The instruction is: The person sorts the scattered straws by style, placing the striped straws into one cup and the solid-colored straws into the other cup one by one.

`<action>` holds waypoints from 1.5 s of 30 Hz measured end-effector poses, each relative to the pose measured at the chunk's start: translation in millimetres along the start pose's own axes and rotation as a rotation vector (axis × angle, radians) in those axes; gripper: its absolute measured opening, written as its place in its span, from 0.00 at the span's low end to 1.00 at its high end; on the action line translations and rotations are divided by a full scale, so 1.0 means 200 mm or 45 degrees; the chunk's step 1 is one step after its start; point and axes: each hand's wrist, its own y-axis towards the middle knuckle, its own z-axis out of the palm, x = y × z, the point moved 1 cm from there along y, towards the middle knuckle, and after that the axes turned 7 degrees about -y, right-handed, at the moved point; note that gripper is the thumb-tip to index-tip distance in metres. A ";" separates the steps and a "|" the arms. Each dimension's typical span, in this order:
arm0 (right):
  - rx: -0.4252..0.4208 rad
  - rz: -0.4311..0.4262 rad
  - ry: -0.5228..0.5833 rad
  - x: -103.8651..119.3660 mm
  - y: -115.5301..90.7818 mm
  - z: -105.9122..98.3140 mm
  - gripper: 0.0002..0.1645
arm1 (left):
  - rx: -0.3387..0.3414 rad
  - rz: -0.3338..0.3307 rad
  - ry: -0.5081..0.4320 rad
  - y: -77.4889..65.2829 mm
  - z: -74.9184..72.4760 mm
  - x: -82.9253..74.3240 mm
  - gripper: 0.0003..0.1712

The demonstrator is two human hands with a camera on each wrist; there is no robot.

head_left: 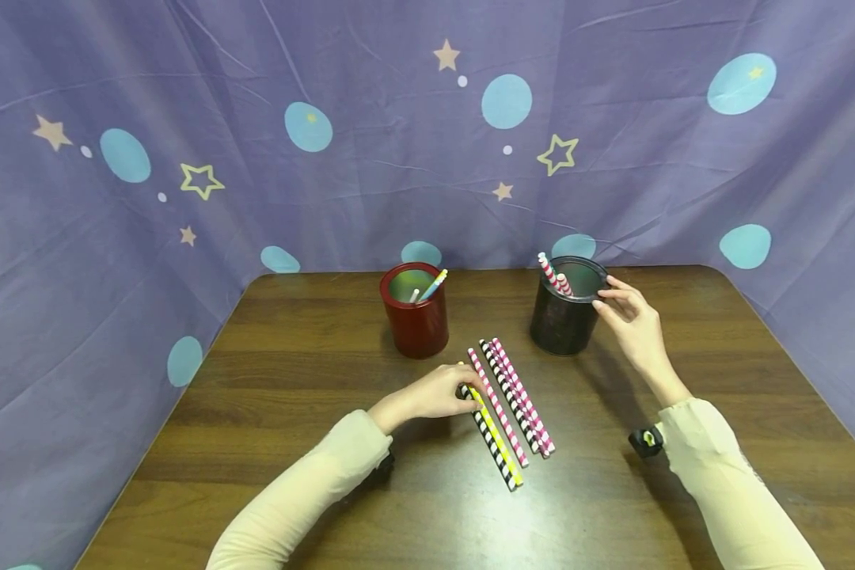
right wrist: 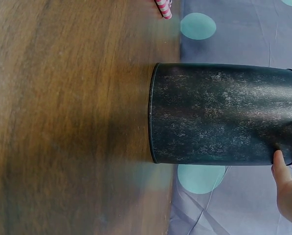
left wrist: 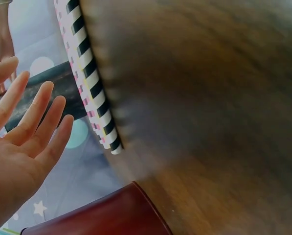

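Note:
My left hand [head_left: 447,392] hovers at the upper part of a yellow-and-white straw [head_left: 499,434] and a black-and-white straw [head_left: 495,450], fingers bent loosely over them. In the left wrist view the fingers of that hand [left wrist: 26,132] are spread, with no straw between them; contact cannot be made out. My right hand [head_left: 634,324] touches the rim of a black can [head_left: 563,324] at its right side, fingers fairly straight. The right wrist view shows a fingertip of it [right wrist: 282,178] on the can's outer wall. Red-and-white striped straws [head_left: 547,271] stand in this can.
Left of the black can stands a red can [head_left: 419,328] with a blue-and-yellow straw [head_left: 435,285] and another in it. Several pink, magenta and black striped straws [head_left: 516,388] lie side by side on the wooden table [head_left: 313,364]. A purple curtain [head_left: 399,158] hangs behind.

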 end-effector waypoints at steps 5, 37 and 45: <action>0.004 -0.006 -0.007 0.00 0.00 0.00 0.14 | 0.050 -0.026 0.006 -0.02 0.01 0.01 0.10; 0.005 -0.005 -0.030 0.01 0.00 0.00 0.14 | 0.161 -0.030 0.360 -0.05 0.07 0.05 0.09; 0.000 -0.006 -0.018 0.00 0.00 0.00 0.14 | 0.171 -0.040 0.395 -0.05 0.08 0.06 0.08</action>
